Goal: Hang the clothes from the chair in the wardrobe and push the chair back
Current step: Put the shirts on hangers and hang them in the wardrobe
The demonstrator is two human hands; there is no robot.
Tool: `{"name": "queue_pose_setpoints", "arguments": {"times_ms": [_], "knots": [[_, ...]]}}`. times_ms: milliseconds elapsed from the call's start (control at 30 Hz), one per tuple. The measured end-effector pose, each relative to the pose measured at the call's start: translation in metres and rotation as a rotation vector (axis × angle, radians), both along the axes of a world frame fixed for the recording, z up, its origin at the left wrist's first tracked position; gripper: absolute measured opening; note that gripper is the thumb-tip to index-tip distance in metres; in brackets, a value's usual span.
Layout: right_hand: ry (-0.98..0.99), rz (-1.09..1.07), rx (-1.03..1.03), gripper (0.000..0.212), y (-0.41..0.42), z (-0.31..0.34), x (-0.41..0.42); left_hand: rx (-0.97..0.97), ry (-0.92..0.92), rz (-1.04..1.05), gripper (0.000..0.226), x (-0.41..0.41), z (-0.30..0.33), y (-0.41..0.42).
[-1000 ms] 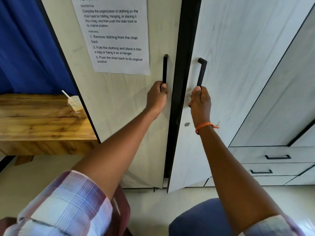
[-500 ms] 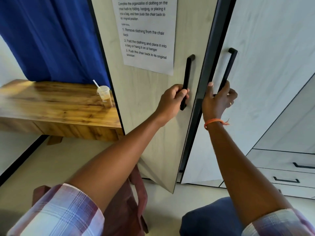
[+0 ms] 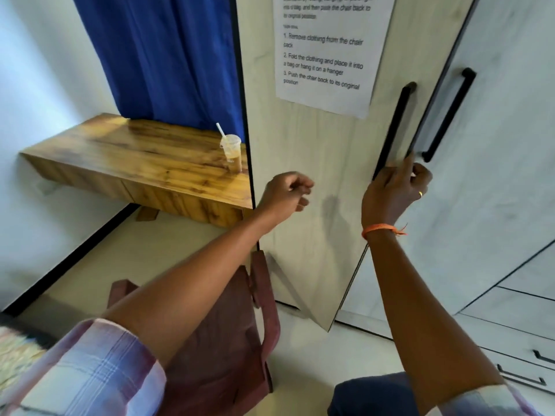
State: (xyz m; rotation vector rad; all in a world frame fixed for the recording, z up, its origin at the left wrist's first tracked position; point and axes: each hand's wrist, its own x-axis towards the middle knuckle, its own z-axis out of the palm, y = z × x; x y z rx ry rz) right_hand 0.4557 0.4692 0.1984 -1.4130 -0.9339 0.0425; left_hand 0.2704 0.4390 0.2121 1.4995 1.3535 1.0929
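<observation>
The left hand [image 3: 286,190] has let go of the left handle [image 3: 393,130], fingers loosely curled, holding nothing. The right hand [image 3: 393,193] pinches the door edge [image 3: 420,127]. Both handles run from 7 to 1 o'clock.

The notice [image 3: 327,52] is cut off at the top edge, its upper lines blurred.

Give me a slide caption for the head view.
Right hand grips the edge of the left wardrobe door; the left hand hangs free beside it.
</observation>
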Motion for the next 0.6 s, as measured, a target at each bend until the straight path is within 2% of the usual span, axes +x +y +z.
{"name": "queue_pose_setpoints", "arguments": {"times_ms": [167, 300, 400, 467, 500, 600], "knots": [[0.094, 0.028, -0.036, 0.056, 0.012, -0.012, -0.012, -0.131, 0.013, 0.282, 0.021, -0.079, -0.046, -0.029], [0.084, 0.126, -0.062, 0.034, 0.011, -0.029, -0.023, -0.217, 0.064, 0.434, 0.022, -0.134, -0.073, -0.063], [0.172, 0.346, -0.188, 0.027, 0.007, -0.051, -0.047, -0.320, 0.144, 0.511, 0.021, -0.175, -0.096, -0.099], [0.187, 0.478, -0.403, 0.023, -0.001, -0.092, -0.069, -0.424, 0.336, 0.537, 0.021, -0.202, -0.114, -0.128], [0.132, 0.532, -0.585, 0.029, -0.010, -0.116, -0.082, -0.498, 0.456, 0.524, 0.020, -0.214, -0.121, -0.145], [-0.002, 0.854, -1.296, 0.044, -0.078, -0.176, -0.124, -0.795, 0.744, 0.453, 0.019, -0.255, -0.152, -0.204]]}}
